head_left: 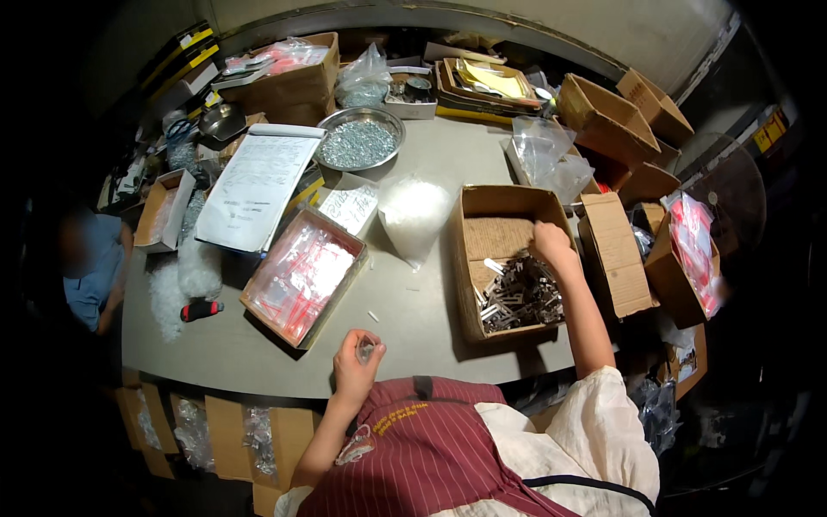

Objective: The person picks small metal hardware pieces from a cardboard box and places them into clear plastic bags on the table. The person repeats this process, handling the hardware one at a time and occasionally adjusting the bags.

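At the table's near edge, my left hand (353, 366) is closed on a small clear plastic bag (365, 350). My right hand (552, 245) reaches over the right wall of an open cardboard box (497, 237). Its fingers are closed and point down into the box; what they hold, if anything, is hidden. A heap of small metal clips (521, 293) fills the box's near part, with bare cardboard showing behind. To the left of my left hand lies a tray-like box (267, 320) of flat clear bags with red edges (301, 280). A small white stick (373, 316) lies between them.
A clear bag of white pieces (415, 215) stands mid-table. Behind it sits a metal bowl of small shiny parts (357, 142). A clipboard with papers (258, 185) and a red-black tool (202, 310) are on the left. Cardboard boxes (607, 121) crowd the right. Another person (90, 267) is at far left.
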Tool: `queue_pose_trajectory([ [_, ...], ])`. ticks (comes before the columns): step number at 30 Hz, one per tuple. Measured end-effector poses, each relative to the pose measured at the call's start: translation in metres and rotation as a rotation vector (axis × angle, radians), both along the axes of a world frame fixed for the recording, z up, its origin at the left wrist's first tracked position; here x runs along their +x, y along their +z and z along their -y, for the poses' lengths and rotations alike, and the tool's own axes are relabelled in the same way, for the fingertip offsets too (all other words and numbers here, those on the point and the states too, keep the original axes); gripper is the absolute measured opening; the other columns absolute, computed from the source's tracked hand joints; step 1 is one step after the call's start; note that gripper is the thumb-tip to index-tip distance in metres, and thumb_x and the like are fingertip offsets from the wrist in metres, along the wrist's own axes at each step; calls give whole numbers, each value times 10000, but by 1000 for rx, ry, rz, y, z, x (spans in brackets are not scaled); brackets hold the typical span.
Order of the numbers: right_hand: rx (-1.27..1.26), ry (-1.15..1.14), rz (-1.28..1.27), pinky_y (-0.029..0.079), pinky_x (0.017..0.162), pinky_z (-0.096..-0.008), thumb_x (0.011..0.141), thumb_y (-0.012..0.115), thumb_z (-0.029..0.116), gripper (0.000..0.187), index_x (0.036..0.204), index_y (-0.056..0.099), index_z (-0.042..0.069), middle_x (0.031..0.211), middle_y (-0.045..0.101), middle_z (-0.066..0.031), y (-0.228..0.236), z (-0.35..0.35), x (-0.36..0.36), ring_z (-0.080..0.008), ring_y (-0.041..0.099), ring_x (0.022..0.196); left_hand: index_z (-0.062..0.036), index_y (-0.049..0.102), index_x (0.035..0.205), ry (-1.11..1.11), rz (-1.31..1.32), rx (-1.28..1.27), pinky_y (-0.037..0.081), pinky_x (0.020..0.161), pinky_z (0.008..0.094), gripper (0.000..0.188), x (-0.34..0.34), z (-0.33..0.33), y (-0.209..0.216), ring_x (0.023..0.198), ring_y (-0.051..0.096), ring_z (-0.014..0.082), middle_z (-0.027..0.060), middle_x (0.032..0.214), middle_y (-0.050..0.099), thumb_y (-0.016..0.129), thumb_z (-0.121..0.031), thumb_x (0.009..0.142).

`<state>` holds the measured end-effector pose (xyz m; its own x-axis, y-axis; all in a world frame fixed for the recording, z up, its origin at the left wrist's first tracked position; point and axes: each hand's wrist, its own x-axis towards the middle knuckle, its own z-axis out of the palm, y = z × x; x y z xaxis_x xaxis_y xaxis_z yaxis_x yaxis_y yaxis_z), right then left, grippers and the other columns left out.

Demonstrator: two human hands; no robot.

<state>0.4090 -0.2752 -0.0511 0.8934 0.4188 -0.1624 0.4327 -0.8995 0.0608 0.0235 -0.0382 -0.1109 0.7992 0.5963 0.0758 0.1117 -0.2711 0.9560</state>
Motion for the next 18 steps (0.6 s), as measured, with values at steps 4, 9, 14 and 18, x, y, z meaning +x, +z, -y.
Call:
queue_pose_trajectory([
  [4,-123,-81,-58,567,920,-441,828,671,276,356,1088,752,45,1144,717,-199,-48,11,30,-343,693,1089,-14,595,955,68,10,-175,498,795,305,145,2,6,-7,824,618,163,64,847,651,711,-29,869],
  [9,257,-78,-82,548,911,-453,834,667,293,332,1100,738,107,1079,717,-210,-42,-8,34,-381,681,1048,-19,606,968,72,-14,-76,498,789,301,140,-10,4,-12,831,611,142,47,872,659,709,-44,877],
  [14,169,-57,63,566,871,-466,850,650,221,306,1080,730,36,1075,715,-227,-16,-11,41,-403,694,996,-24,616,965,132,-30,-155,497,783,289,127,-20,-1,-21,830,607,123,31,873,661,703,-40,874],
  [18,-112,-102,-36,581,883,-432,812,704,253,351,1095,741,48,1150,719,-180,-34,-10,41,-350,697,1078,-28,620,958,128,-31,-248,497,781,282,122,-20,2,-27,832,607,115,27,872,659,701,-37,868],
])
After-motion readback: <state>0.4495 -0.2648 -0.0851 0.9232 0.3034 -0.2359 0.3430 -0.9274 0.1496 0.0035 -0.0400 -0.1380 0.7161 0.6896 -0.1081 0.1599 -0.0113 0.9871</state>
